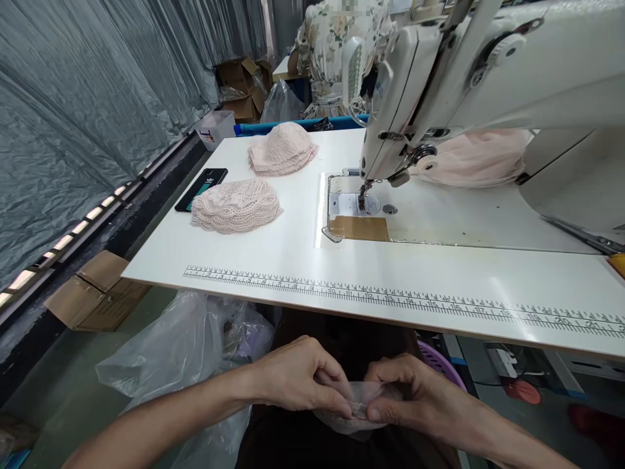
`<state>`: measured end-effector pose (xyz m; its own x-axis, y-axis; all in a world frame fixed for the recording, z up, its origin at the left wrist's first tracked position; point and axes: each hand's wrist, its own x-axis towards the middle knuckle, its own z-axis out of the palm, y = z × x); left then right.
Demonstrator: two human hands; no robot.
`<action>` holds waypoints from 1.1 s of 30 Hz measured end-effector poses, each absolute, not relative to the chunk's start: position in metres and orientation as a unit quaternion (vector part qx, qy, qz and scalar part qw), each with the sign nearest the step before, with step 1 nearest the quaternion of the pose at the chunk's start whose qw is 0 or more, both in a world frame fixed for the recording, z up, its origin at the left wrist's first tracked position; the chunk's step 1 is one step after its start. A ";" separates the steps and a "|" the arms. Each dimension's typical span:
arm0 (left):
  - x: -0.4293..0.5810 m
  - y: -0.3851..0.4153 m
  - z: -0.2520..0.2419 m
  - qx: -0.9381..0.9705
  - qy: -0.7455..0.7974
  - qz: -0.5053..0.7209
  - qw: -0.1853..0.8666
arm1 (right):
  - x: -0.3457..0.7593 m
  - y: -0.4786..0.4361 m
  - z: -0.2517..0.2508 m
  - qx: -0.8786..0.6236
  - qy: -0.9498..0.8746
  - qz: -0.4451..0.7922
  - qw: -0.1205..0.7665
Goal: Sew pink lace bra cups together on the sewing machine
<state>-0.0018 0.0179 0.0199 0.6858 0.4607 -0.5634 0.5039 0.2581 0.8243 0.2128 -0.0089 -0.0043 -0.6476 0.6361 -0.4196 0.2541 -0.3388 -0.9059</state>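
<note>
Below the table's front edge, over my lap, both hands pinch one small piece of thin, pale lace fabric [359, 409]. My left hand [312, 381] grips its left side between thumb and fingers. On its right side, my right hand [407, 394] has thumb and fingers closed. On the white table [293, 254] lie two stacks of pale pink lace pieces, a nearer stack [237, 205] and a farther stack [283, 148]. The nearer one partly covers a dark phone [213, 176]. A white sewing machine [405, 91] stands at the right, with sheer pink fabric [481, 156] behind its needle area.
Black scissors [586, 236] lie at the table's right. Clear plastic bags [183, 345] hang below the table's left part, near a cardboard box [95, 293]. A person in a floral top [336, 49] is beyond the table. A purple basket [442, 361] is under the table.
</note>
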 end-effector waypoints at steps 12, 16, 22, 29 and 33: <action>-0.013 0.018 0.010 0.599 0.375 -0.002 0.708 | 0.225 -0.006 -0.012 -0.421 -0.521 0.731 0.129; -0.009 0.018 0.010 0.582 0.381 -0.011 0.718 | 0.221 -0.006 -0.009 -0.397 -0.517 0.748 0.125; -0.010 0.019 0.012 0.589 0.381 -0.014 0.713 | 0.214 -0.005 -0.013 -0.379 -0.508 0.764 0.121; -0.019 0.021 0.009 0.586 0.381 -0.035 0.714 | 0.222 -0.003 -0.013 -0.404 -0.511 0.750 0.115; -0.017 0.021 0.010 0.579 0.383 -0.033 0.719 | 0.226 -0.005 -0.012 -0.429 -0.524 0.728 0.104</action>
